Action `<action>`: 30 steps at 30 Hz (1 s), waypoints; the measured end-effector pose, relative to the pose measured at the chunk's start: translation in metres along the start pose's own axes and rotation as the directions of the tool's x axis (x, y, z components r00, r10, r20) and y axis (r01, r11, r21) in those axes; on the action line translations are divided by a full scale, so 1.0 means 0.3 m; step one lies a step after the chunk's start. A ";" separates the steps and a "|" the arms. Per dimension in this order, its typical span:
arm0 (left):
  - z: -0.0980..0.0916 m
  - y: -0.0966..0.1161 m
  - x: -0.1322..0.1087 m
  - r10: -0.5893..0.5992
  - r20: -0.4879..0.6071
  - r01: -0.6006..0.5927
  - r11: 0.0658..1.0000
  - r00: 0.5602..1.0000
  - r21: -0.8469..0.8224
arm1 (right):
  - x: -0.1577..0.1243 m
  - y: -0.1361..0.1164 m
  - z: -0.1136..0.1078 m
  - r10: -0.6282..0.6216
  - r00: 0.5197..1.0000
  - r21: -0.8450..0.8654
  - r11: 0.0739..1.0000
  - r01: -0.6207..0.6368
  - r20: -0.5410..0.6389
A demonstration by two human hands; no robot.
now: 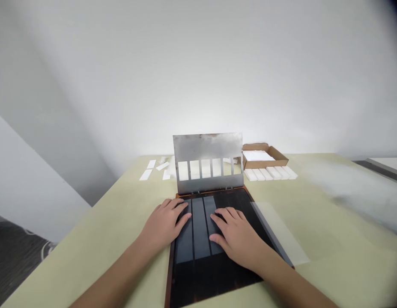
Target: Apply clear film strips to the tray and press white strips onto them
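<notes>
A black board (214, 273) with a brown rim lies on the table. Hinged at its far edge, a metal plate (207, 147) with a row of rectangular cut-outs stands raised. Three translucent film strips (200, 226) lie side by side on the board. My left hand (168, 220) rests on the leftmost strip, fingers outstretched and holding nothing. Over the third strip lies my right hand (233, 233), its fingertips near the strip's surface and its thumb apart from the fingers. Another translucent strip (282, 239) sits across the board's right edge, partly on the table.
Behind on the right is a brown cardboard tray (280, 160) holding white sheets (258, 155). Several white stacks (270, 173) line up before it. Loose white pieces (146, 174) lie at the back left of the yellowish table (121, 209). A pale wall (201, 77) rises behind.
</notes>
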State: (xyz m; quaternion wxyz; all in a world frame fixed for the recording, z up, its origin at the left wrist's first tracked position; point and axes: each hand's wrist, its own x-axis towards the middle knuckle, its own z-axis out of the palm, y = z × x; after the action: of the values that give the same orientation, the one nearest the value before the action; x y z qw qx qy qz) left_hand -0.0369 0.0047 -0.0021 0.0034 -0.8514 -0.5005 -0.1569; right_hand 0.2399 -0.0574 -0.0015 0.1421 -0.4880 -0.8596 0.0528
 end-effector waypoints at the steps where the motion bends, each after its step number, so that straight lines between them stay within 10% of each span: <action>1: 0.001 -0.001 0.000 0.002 -0.002 -0.002 1.000 1.000 0.004 | 0.001 -0.001 0.002 -0.002 1.000 0.004 1.000 0.002 -0.001; 10: 0.018 -0.018 -0.008 0.058 0.009 -0.058 0.998 0.998 0.026 | -0.051 0.022 -0.130 0.061 0.997 0.078 0.995 -0.056 -0.054; 14: 0.054 -0.041 -0.003 0.094 -0.001 -0.094 0.996 0.996 0.011 | -0.176 0.232 -0.307 0.294 0.950 0.163 0.947 -0.275 -0.104; 18: 0.045 -0.052 0.011 0.091 -0.024 -0.091 0.996 0.996 -0.003 | -0.222 0.515 -0.357 0.358 0.924 0.075 0.926 -0.370 0.138; 22: -0.049 -0.055 0.030 0.035 0.004 -0.035 0.999 0.999 -0.027 | -0.150 0.659 -0.280 0.288 0.914 0.033 0.950 -0.310 0.285; 30: -0.386 0.056 0.103 0.220 -0.145 -0.211 0.975 0.965 0.074 | -0.098 0.672 -0.174 0.266 0.932 -0.015 0.963 -0.271 0.245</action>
State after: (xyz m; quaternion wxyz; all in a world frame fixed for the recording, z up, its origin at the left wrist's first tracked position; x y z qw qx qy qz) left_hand -0.0391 0.0038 0.1190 0.0832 -0.8859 -0.4076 -0.2053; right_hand 0.4357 0.0196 -0.0037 0.0311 -0.5891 -0.7953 0.1396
